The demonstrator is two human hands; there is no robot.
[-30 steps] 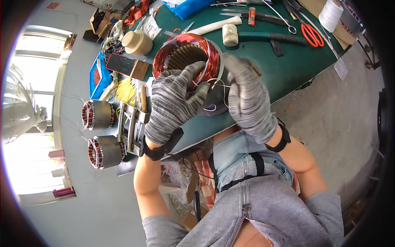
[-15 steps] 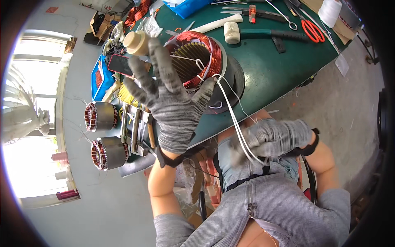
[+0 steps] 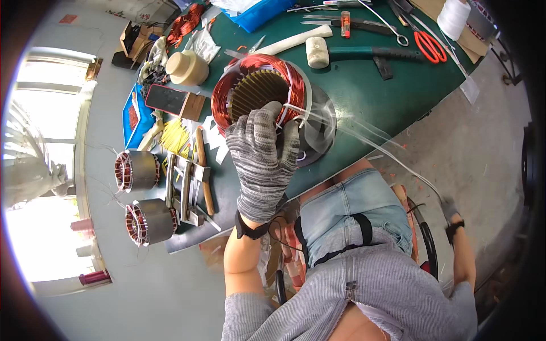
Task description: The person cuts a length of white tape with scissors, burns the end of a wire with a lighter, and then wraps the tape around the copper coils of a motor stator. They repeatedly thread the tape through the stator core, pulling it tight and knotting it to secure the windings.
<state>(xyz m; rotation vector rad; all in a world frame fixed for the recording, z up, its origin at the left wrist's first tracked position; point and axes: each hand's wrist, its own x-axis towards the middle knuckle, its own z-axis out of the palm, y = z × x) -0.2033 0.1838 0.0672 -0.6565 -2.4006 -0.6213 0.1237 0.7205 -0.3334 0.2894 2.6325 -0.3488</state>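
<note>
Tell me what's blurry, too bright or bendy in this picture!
Head view: the right hand and white cord look smeared, while the left hand is fairly crisp; also in the head view, the window glares white, and its frame curves near the dark, round rim.

Stator [image 3: 259, 91], red-wound, slotted inside, open end up, at green table [image 3: 392, 108]; white cord [image 3: 400, 161] extending rightward.

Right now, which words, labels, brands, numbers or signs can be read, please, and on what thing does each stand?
None can be read clearly.
Pale surface, upper left: small dark marks, too small to read.
Phone: dark screen, no text visible.
Copper-wound stator: no lettering visible.
</note>
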